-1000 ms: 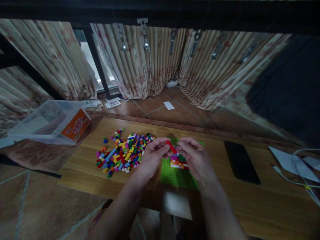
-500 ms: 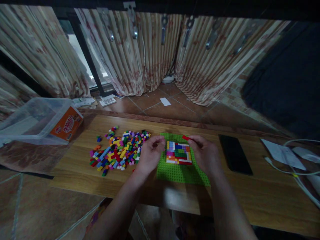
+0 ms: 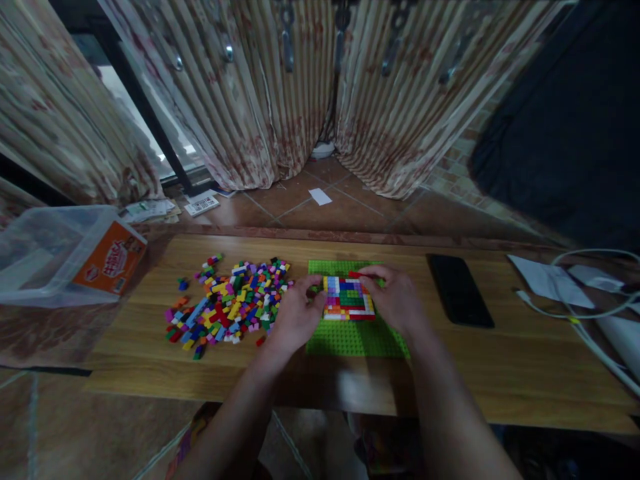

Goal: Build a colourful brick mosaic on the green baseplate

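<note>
A low, multicoloured block of toy bricks [image 3: 353, 297] sits on a green studded baseplate [image 3: 340, 343]. My right hand [image 3: 397, 297] pinches a red toy brick [image 3: 355, 274] between thumb and fingertips, at the far edge of the block. From the other side, my left hand [image 3: 297, 310] reaches the block's left edge; its curled thumb and index finger are apart, with nothing visible between them. Whether the red brick touches the bricks below it, I cannot tell. My right fingers cover part of the block's far right corner.
Many loose bricks [image 3: 230, 303] lie heaped left of the baseplate on the wooden table [image 3: 150, 353]. A clear plastic bin [image 3: 55, 247] with an orange label stands at far left. To the right are a black phone [image 3: 459, 291], white paper [image 3: 550, 280] and white cables [image 3: 595, 343].
My right hand has brought the red brick left and down towards the block's far edge. My left hand has come to the block's left edge. The camera view has shifted.
</note>
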The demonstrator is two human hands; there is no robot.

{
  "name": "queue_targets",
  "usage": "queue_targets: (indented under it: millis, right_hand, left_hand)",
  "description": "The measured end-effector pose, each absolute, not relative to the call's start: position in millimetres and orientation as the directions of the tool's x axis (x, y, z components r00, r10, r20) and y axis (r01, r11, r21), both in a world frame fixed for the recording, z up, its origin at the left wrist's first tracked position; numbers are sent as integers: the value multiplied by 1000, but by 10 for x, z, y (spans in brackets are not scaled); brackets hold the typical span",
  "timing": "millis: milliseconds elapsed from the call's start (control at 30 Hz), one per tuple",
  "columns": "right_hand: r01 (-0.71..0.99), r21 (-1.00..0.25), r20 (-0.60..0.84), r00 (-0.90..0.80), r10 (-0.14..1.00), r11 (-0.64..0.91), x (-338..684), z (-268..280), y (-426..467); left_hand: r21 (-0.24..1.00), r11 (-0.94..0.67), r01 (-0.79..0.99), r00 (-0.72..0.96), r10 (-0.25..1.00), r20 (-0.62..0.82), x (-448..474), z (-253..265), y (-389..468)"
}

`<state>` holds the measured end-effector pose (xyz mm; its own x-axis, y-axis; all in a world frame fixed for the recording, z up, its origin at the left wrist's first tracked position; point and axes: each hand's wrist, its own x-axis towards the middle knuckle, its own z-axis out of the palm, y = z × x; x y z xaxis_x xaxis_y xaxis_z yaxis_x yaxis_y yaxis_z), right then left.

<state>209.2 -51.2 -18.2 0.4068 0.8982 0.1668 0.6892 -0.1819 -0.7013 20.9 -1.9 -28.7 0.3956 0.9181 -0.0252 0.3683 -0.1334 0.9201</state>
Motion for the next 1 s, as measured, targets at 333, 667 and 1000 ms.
queue_targets:
  millis: [333, 667, 1000]
  right_hand:
    - [738, -672, 210, 277, 938, -67, 2093, -305, -427]
    - [632, -767, 108, 294, 950, -109, 2090, -295, -372]
    - [588, -796, 39, 288, 957, -145, 2102, -218, -379]
  left_hand:
    - [914, -178, 365, 446, 895, -3, 197, -278, -32]
    - [916, -166, 365, 468, 883, -26, 199, -286, -26]
    - [891, -196, 410, 443, 896, -7, 205, -324, -37]
